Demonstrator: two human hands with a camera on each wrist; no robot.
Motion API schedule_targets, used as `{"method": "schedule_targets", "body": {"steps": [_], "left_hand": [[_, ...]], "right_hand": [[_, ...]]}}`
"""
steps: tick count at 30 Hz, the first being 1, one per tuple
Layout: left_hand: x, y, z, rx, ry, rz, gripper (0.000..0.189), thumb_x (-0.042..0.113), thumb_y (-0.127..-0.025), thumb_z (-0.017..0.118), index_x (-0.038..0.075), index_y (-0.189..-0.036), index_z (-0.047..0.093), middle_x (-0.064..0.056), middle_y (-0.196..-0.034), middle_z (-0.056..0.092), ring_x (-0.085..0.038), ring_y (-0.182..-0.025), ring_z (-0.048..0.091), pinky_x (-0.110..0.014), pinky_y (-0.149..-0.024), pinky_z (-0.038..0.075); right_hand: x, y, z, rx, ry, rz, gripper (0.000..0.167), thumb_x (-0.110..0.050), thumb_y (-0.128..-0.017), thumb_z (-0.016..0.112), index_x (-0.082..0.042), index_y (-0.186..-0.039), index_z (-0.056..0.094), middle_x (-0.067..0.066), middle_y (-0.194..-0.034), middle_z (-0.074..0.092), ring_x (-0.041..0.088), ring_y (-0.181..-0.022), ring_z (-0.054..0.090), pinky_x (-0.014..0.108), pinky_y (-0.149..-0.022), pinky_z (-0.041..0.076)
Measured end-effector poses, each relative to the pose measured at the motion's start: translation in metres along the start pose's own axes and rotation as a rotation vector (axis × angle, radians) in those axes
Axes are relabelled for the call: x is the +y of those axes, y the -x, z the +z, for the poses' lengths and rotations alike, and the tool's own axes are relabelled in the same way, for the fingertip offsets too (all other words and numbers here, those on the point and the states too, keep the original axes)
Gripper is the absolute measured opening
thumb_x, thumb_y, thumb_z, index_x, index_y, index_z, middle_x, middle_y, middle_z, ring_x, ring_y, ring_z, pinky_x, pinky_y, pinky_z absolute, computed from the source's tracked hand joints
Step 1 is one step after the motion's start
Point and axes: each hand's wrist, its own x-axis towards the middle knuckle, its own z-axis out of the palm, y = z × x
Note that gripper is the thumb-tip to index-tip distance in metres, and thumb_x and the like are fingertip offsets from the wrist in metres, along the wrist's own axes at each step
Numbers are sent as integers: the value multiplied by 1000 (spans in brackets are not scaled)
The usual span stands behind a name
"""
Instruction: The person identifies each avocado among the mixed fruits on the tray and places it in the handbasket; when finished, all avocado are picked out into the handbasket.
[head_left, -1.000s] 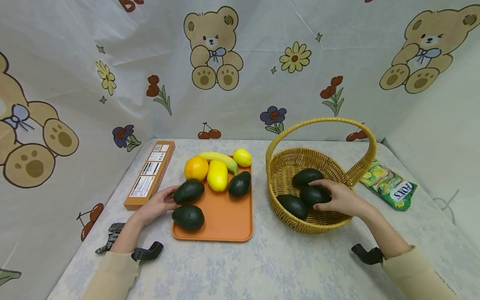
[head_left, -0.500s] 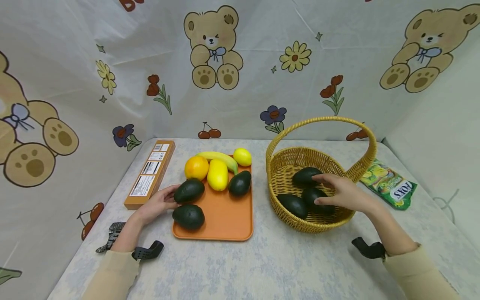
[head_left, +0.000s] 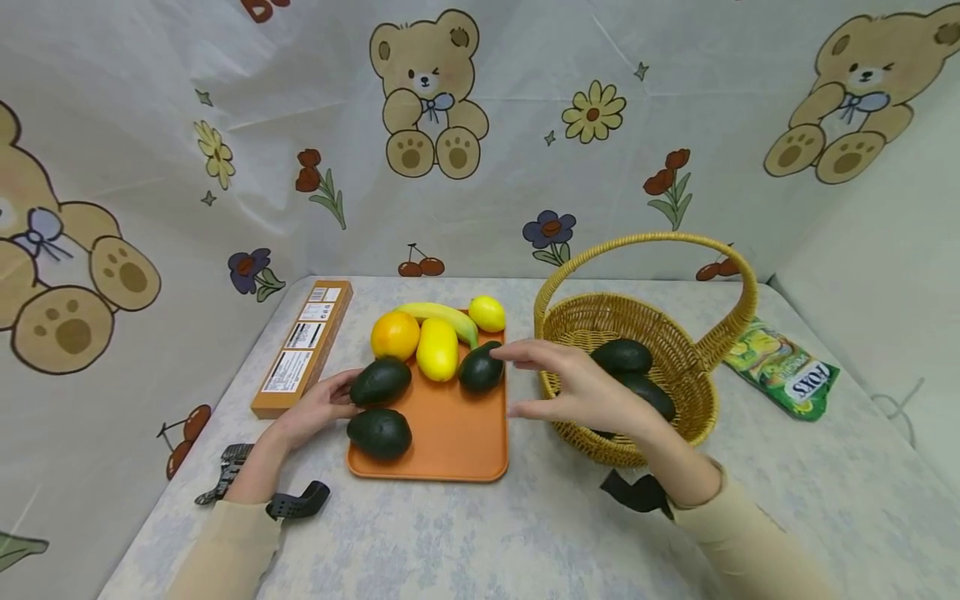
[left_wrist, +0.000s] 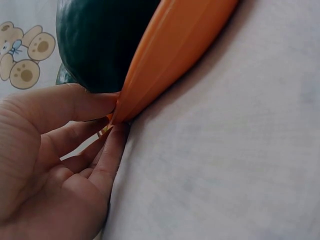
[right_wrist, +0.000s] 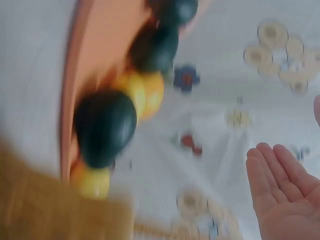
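Note:
My left hand [head_left: 322, 408] pinches the left edge of the orange tray [head_left: 457, 442]; in the left wrist view the thumb [left_wrist: 102, 102] lies on the rim with fingers beneath. Just inside that edge lie two dark green avocados, one [head_left: 381, 381] behind the other [head_left: 379, 434]. My right hand [head_left: 581, 387], fingers extended and holding nothing, hovers between the tray and the wicker basket [head_left: 678, 367]. Its fingertips overlap a third avocado [head_left: 480, 369] at the tray's right side. Inside the basket are avocados [head_left: 624, 356], one mostly hidden behind my hand and wrist.
At the tray's back sit an orange [head_left: 395, 336], a banana [head_left: 442, 314], a yellow oblong fruit [head_left: 437, 350] and a lemon [head_left: 487, 314]. A long brown box [head_left: 300, 350] lies left. A green packet [head_left: 783, 371] lies right of the basket, whose tall handle [head_left: 652, 238] arches above.
My right hand has let go of an avocado in the basket, risen out and moved left toward the tray. My left hand stays at the tray's edge.

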Motion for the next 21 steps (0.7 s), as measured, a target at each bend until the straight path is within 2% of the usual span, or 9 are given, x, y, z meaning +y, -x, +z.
{"method": "schedule_targets", "body": {"steps": [4,9,14,21], "left_hand": [[0,0,0,1,-7,0,64,3,-87,64,1,-143,35,-19,-141,40,-34,-125,42,-34,-98,41],[1,-1,1,11,-13,-17,63,3,-86,64,5,-143,36,-16,-141,42,-30,-125,44,-37,-99,40],[1,-2,1,8,9,-32,63,2,-86,63,5,-143,36,-16,-141,41,-31,-124,45,-41,-100,38],[0,-1,0,3,4,-30,63,3,-87,62,4,-143,35,-17,-141,41,-29,-123,47,-34,-97,42]], "right_hand": [[-3,-29,36,-75,-109,-28,59,-27,-81,75,-8,-133,52,2,-131,53,14,-117,51,27,-97,41],[-4,-58,72,-122,-166,-33,59,-24,-80,77,-4,-131,53,6,-131,55,14,-115,53,23,-96,40],[0,-76,97,-161,-167,36,61,-29,-80,76,-6,-132,53,2,-131,54,11,-115,52,22,-96,39],[5,-90,120,-227,-123,128,69,-35,-80,75,-7,-137,47,3,-136,50,22,-121,48,25,-98,38]]}}
